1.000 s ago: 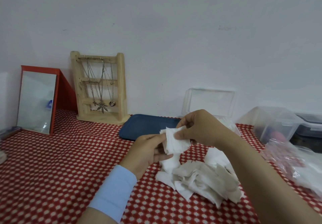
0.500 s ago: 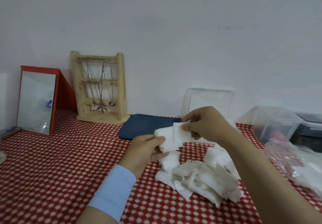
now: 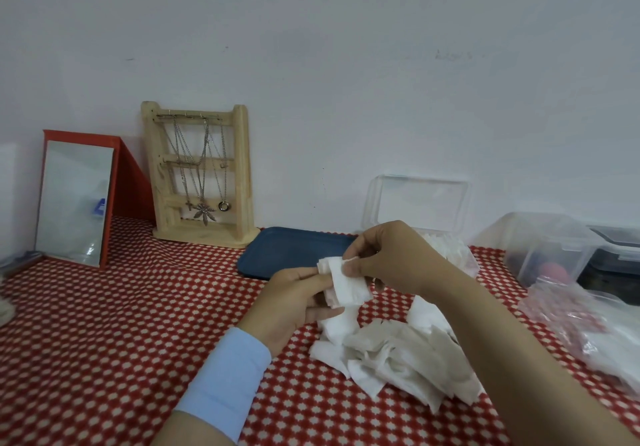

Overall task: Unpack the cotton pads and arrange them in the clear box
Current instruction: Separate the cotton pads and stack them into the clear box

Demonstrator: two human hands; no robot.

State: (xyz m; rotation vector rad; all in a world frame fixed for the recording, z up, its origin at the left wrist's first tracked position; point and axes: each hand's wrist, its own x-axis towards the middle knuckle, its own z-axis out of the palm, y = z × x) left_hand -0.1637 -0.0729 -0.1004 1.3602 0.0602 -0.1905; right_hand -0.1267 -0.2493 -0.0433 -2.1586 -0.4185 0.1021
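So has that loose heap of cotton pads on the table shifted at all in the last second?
No. The heap of cotton pads lies where it did, just nearer the camera than the blue tray and its right end.

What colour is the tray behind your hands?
Dark blue. The tray shows plainly in the head view, lying flat on the red-and-white cloth.

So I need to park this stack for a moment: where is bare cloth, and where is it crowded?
Bare tablecloth lies left of the left hand, bordered by the mirror and necklace stand behind. The blue tray's visible part looks bare. Crowded on the right: the loose pad pile, plastic bag and storage boxes.
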